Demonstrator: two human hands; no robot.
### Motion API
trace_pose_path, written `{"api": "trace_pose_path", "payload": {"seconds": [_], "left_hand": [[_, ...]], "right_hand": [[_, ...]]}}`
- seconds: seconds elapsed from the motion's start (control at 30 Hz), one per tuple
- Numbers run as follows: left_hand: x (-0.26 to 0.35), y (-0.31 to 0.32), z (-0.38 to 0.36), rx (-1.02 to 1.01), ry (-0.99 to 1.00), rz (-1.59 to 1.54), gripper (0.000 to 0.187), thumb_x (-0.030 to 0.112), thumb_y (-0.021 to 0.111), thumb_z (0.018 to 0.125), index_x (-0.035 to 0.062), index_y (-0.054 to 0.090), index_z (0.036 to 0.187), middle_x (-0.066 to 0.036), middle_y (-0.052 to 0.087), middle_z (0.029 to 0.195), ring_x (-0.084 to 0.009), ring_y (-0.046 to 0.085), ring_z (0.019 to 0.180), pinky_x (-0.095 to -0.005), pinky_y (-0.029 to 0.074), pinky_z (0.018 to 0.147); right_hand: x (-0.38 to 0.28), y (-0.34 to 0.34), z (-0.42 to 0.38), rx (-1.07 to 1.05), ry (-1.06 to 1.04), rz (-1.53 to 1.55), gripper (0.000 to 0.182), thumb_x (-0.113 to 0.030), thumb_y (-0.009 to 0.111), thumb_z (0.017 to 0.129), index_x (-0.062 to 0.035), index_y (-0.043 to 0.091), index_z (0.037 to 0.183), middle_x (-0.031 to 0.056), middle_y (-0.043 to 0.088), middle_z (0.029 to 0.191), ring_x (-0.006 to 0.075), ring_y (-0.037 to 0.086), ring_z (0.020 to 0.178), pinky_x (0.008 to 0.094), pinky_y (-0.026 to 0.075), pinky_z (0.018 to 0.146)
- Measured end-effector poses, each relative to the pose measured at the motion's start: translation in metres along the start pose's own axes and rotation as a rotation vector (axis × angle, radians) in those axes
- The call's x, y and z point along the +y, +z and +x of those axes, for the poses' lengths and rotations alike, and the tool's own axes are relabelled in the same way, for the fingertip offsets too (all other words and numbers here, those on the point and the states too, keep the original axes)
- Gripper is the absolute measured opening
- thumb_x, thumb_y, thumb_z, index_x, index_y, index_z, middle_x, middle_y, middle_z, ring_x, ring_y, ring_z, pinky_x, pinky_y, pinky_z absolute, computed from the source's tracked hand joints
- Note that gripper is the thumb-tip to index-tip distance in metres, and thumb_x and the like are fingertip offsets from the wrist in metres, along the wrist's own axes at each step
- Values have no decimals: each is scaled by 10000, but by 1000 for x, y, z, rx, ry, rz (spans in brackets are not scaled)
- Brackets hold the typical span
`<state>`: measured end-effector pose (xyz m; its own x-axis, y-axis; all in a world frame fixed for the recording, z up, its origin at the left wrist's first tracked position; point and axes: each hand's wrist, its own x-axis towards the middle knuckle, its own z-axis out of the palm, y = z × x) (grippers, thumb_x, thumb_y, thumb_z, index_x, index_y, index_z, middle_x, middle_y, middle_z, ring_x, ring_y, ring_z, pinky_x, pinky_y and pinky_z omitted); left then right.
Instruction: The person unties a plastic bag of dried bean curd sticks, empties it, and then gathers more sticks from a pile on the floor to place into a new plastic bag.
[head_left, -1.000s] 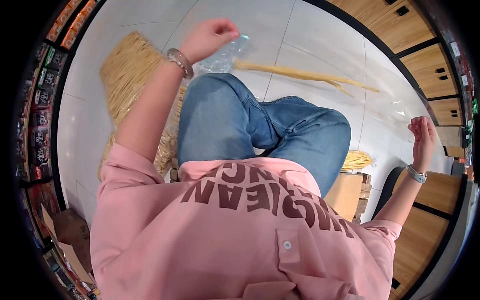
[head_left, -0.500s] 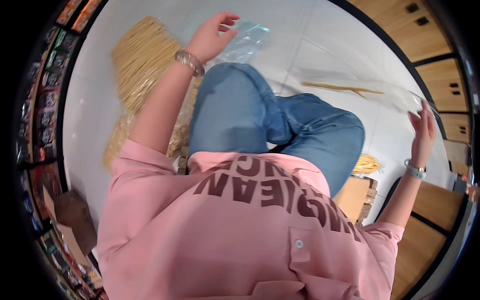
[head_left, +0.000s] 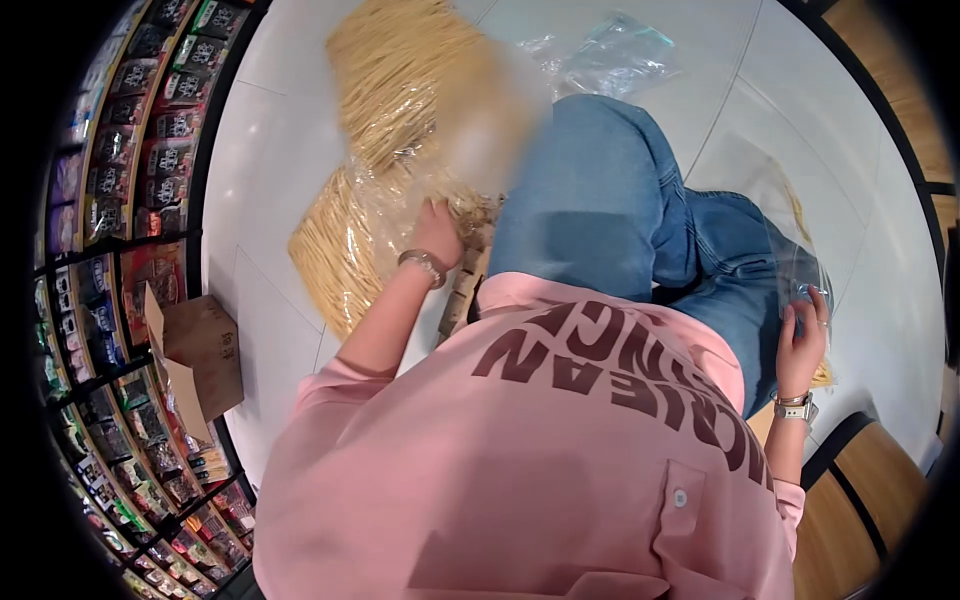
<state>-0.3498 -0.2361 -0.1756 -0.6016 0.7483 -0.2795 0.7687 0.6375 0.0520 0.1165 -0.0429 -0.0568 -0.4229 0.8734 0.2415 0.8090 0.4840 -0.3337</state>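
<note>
My left hand [head_left: 437,238] is at the crinkled clear wrap beside my knee, with its fingers curled together; what they hold is too small to tell. Just above it a yellowish shape [head_left: 490,115] is smeared by motion. Pale yellow sticks or strands in clear wrap lie in an upper bundle [head_left: 390,75] and a lower bundle [head_left: 335,250]. My right hand [head_left: 803,345] pinches the lower end of a long clear plastic bag [head_left: 775,200], which shows a thin yellow strip at its edge and hangs over my other knee.
Crumpled clear plastic [head_left: 620,60] lies on the floor beyond my knees. An open cardboard box [head_left: 205,360] stands at the left by shelves of packaged goods [head_left: 165,150]. Wooden cabinets [head_left: 880,480] line the right. Brown blocks [head_left: 460,300] lie beside my thigh.
My left hand has come down and back to the wrapped bundles. My right hand has moved inward, and the long bag has swung from lying across to upright. The view has turned left.
</note>
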Motion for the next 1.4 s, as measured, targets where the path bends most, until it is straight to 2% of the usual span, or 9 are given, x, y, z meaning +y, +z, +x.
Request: {"api": "trace_pose_path", "payload": {"seconds": [0.3,0.4,0.47,0.57,0.67,0.87,1.17,1.27,1.4], "left_hand": [[-17,82,112,175,-750,-219,814,335,571,723,25,164,1356,-209,141,1408,-345,185,1290,-419,153,1051],[-38,73,130,420,-731,-46,833,354,542,753,-27,112,1357,-218,79,1418,-343,133,1306,-408,106,1063],[-44,38,138,951,-721,-160,746,356,500,759,59,178,1363,-186,189,1404,-310,237,1279,-418,186,1045],[-67,1,131,1076,-563,169,718,271,572,719,11,265,1314,-195,280,1357,-309,300,1241,-389,226,1028],[-98,9,133,628,-468,-626,619,142,600,704,-23,349,1246,-166,427,1249,-299,432,1124,-381,351,940],[-88,21,114,775,-289,-1708,473,-13,527,763,18,400,1218,-134,549,1022,-244,560,856,-344,488,673],[-177,106,168,635,-370,-1824,407,-8,533,748,50,448,1142,-108,548,976,-200,554,770,-327,483,613],[-212,169,172,764,-626,-1168,222,210,574,776,-2,603,837,-81,588,777,-225,564,619,-357,481,520],[-106,135,90,529,-661,-1170,405,209,653,675,8,503,994,-114,560,823,-238,543,702,-311,458,652]], "right_hand": [[10,25,-15,-13,-7,-88,96,-89,548,787,-5,573,826,169,547,1076,335,533,931,377,418,802],[11,26,-15,-6,0,-89,97,-90,544,789,-6,575,826,169,549,1065,335,532,930,374,417,801],[13,28,-16,-3,4,-90,97,-91,544,789,-6,577,823,169,550,1057,334,532,930,371,418,798],[13,29,-12,-21,9,-80,97,-90,544,788,-6,581,817,169,552,1050,330,534,929,368,420,793],[10,30,-9,-24,41,-98,95,-89,542,788,-7,584,811,169,552,1044,326,535,923,367,420,790],[11,29,-9,-38,14,-91,104,-88,540,802,0,584,839,161,554,1049,314,541,919,353,421,792],[13,33,-6,-49,21,-125,110,-87,538,801,2,586,842,165,557,1031,318,540,924,354,419,802],[13,33,-6,-52,8,-157,113,-90,538,802,2,588,844,165,557,1031,317,538,930,355,419,806],[14,34,-5,-56,-5,-164,118,-96,536,806,3,587,847,168,555,1035,319,536,938,359,419,811]]}}
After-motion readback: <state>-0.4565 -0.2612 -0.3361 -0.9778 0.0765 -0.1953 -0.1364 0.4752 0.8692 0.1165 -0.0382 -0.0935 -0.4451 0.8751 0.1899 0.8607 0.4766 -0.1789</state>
